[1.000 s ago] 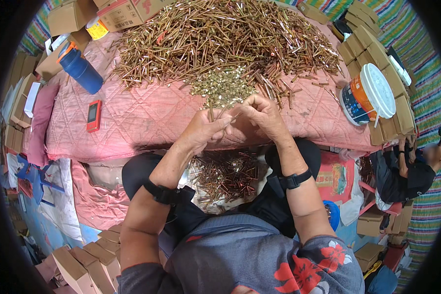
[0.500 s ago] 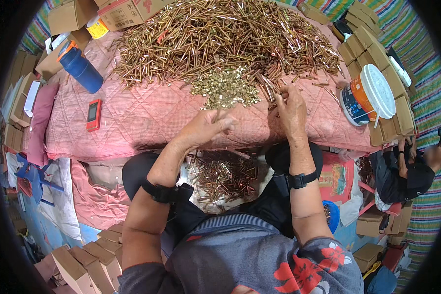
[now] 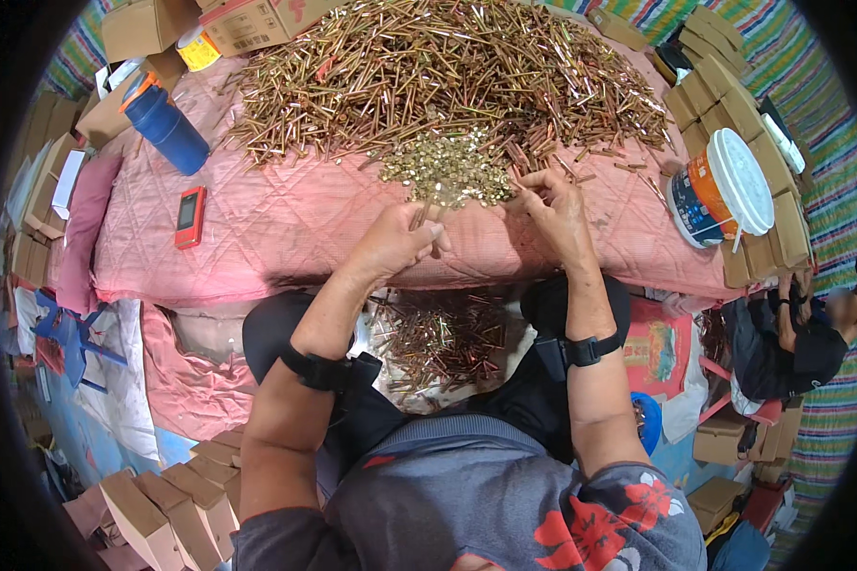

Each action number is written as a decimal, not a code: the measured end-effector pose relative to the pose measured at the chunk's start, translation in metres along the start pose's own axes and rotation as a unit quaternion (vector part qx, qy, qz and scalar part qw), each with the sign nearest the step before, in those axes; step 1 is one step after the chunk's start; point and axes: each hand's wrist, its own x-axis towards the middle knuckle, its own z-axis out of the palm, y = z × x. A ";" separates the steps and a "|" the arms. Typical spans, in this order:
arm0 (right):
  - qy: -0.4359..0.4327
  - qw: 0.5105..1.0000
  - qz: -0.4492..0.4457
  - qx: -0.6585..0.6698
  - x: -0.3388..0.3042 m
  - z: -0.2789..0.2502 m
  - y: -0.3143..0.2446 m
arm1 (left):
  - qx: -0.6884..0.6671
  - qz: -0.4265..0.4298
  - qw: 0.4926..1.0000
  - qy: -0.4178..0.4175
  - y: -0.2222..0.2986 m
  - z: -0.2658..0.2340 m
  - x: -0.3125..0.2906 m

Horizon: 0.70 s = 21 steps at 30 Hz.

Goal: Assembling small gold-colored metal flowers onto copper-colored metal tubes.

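My right hand (image 3: 559,214), close to my left hand (image 3: 400,240) a second ago, is now apart beside the gold bits (image 3: 438,169), fingers pinched on what looks like a tube (image 3: 517,182); my left fingers stay curled round thin sticks (image 3: 420,216), so each hand works separately.

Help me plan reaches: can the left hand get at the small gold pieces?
Probably yes: the gold pieces lie just beyond the left hand, nothing visibly between, though it grips a slender stick.
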 end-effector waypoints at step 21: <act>-0.137 0.972 -0.187 -0.018 -0.005 0.017 -0.022 | 0.297 0.104 0.946 0.081 -0.008 0.002 -0.001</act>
